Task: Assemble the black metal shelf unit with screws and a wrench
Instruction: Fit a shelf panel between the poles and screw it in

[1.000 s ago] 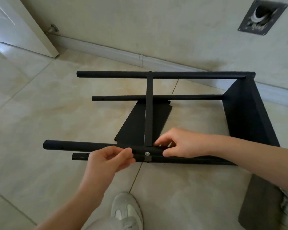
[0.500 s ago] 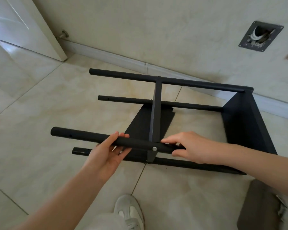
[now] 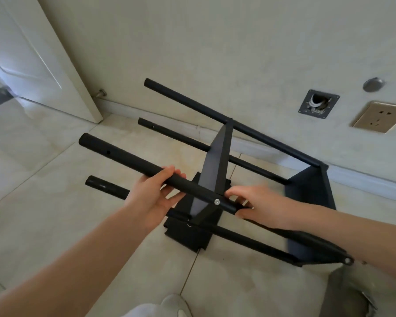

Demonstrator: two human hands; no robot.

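Over the tiled floor (image 3: 55, 202) by the wall, black shelf frame (image 3: 217, 161) sits tilted, left hand (image 3: 154, 195) grip wrapped around its near tube (image 3: 128, 161), right hand (image 3: 258, 203) grip clamped on that tube's end beside a silver screw (image 3: 217, 202).

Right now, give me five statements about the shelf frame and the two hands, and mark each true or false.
1. The left hand wraps the near upper tube of the black frame. True.
2. A silver screw head shows on that tube where the middle shelf panel meets it. True.
3. The right hand holds a wrench. False: no wrench is in view; its fingers are on the same tube, beside the screw.
4. The frame stands upright on its four legs. False: it is tipped over, tubes running sideways.
5. A wall socket sits on the wall behind the frame. True.
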